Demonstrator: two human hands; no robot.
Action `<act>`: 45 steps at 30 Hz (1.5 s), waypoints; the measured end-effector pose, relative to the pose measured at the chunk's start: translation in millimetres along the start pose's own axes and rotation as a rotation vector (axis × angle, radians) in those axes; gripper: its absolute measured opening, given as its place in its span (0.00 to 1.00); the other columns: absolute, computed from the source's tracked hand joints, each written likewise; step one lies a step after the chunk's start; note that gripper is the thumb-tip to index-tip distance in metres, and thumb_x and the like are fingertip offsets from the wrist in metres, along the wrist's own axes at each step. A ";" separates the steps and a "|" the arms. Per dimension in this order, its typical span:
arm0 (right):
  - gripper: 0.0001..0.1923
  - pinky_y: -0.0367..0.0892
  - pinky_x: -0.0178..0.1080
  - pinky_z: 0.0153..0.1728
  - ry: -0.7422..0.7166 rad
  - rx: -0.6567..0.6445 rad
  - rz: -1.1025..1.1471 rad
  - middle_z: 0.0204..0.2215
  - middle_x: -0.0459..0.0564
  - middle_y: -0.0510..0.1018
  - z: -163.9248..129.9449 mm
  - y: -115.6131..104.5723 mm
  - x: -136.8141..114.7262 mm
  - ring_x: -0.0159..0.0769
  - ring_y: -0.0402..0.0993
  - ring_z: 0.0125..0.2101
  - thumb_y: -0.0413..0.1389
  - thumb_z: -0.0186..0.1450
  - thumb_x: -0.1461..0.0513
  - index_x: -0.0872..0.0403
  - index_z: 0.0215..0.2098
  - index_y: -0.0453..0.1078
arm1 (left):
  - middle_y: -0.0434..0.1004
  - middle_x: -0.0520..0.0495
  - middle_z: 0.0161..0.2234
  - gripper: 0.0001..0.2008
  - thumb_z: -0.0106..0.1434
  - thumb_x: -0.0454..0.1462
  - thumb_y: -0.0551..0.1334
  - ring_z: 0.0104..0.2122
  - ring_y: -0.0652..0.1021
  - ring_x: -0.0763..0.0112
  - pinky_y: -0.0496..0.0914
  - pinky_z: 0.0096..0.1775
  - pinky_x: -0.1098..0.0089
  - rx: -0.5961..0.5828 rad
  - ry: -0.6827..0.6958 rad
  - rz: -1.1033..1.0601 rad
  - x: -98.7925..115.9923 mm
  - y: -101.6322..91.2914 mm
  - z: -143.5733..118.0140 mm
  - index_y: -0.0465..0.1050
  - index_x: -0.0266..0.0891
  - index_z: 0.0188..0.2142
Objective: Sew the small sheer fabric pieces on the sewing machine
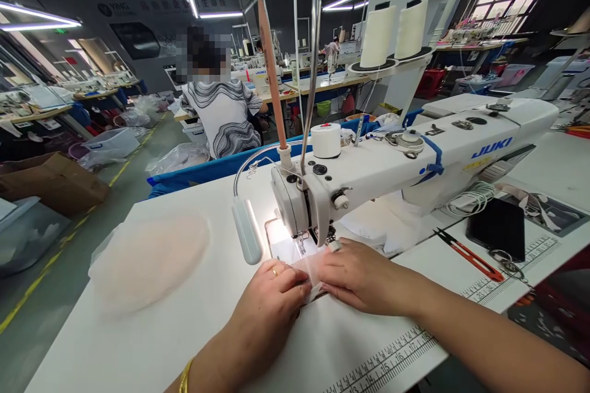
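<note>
A thin, sheer pale fabric piece (314,265) lies under the presser foot (302,242) of a white sewing machine (369,166). My left hand (271,301) pinches its near left edge, fingers closed, with a ring on one finger. On the right side, my right hand (354,273) grips the same fabric with bent fingers, close to the needle area. A small lamp (247,230) lights the spot just left of the needle. Farther left on the table rests a flat pile of sheer pale pink fabric (152,258).
Orange thread snips (474,258), a black phone (498,227) and a coiled white cord (470,196) lie at the right. A ruler strip (387,362) runs along the front edge. Thread cones (378,37) stand behind the machine. A person (221,110) sits beyond the table.
</note>
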State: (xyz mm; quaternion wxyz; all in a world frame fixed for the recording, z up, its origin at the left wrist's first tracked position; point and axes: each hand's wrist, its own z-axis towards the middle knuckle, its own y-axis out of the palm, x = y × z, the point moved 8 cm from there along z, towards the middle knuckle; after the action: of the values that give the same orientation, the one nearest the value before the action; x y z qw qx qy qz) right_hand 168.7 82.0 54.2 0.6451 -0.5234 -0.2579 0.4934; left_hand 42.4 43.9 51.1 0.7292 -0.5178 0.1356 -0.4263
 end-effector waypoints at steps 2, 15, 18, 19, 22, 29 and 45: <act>0.11 0.55 0.41 0.37 0.024 -0.008 -0.024 0.30 0.46 0.76 1.0 2.0 2.3 0.38 0.64 0.32 0.54 0.75 0.63 0.53 0.32 0.67 | 0.79 0.51 0.39 0.16 0.63 0.20 0.53 0.33 0.71 0.67 0.64 0.41 0.61 0.009 -0.014 0.001 -3.1 -0.4 2.3 0.71 0.40 0.36; 0.10 0.60 0.43 0.40 0.097 -0.069 -0.050 0.35 0.50 0.79 2.8 10.2 7.1 0.42 0.68 0.38 0.52 0.76 0.64 0.54 0.37 0.72 | 0.79 0.52 0.37 0.15 0.60 0.20 0.53 0.34 0.72 0.66 0.64 0.43 0.62 0.047 0.013 0.007 -2.5 -1.0 2.9 0.68 0.41 0.35; 0.11 0.60 0.44 0.40 0.098 -0.060 -0.063 0.35 0.50 0.79 2.8 11.2 6.7 0.41 0.67 0.37 0.52 0.76 0.64 0.54 0.36 0.72 | 0.78 0.53 0.35 0.14 0.60 0.20 0.54 0.31 0.70 0.67 0.63 0.41 0.63 0.046 0.011 0.017 -3.7 -0.6 2.2 0.65 0.40 0.32; 0.11 0.60 0.44 0.40 0.098 -0.058 -0.068 0.35 0.50 0.79 2.9 11.6 6.6 0.41 0.67 0.37 0.52 0.76 0.64 0.54 0.36 0.72 | 0.78 0.52 0.35 0.14 0.60 0.20 0.54 0.30 0.70 0.67 0.63 0.41 0.63 0.046 0.010 0.019 -4.4 -0.8 2.4 0.64 0.40 0.31; 0.10 0.59 0.43 0.40 0.100 -0.054 -0.078 0.36 0.50 0.79 4.1 12.6 7.1 0.41 0.66 0.37 0.52 0.75 0.65 0.54 0.37 0.73 | 0.79 0.51 0.37 0.15 0.62 0.20 0.54 0.31 0.70 0.67 0.65 0.42 0.62 0.058 0.010 0.028 -5.9 -2.8 4.0 0.69 0.40 0.35; 0.09 0.58 0.43 0.38 0.132 -0.036 -0.122 0.34 0.51 0.78 6.5 13.8 12.1 0.43 0.67 0.38 0.52 0.73 0.67 0.55 0.40 0.74 | 0.82 0.47 0.41 0.15 0.70 0.23 0.53 0.35 0.76 0.65 0.69 0.43 0.61 0.085 0.022 0.086 -7.7 -7.0 8.7 0.74 0.39 0.40; 0.15 0.64 0.42 0.37 0.166 0.124 -0.192 0.41 0.57 0.80 9.8 10.9 21.3 0.45 0.70 0.40 0.53 0.70 0.68 0.59 0.53 0.74 | 0.83 0.46 0.43 0.15 0.73 0.26 0.52 0.38 0.78 0.63 0.75 0.47 0.58 0.072 -0.032 0.205 -29.5 1.0 9.8 0.76 0.39 0.42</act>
State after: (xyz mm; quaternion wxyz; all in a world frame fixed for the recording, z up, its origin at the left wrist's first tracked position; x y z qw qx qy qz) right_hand 164.5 105.0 43.3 0.7395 -0.4946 -0.2217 0.3992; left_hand 31.4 72.7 47.2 0.7894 -0.4812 0.1609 -0.3457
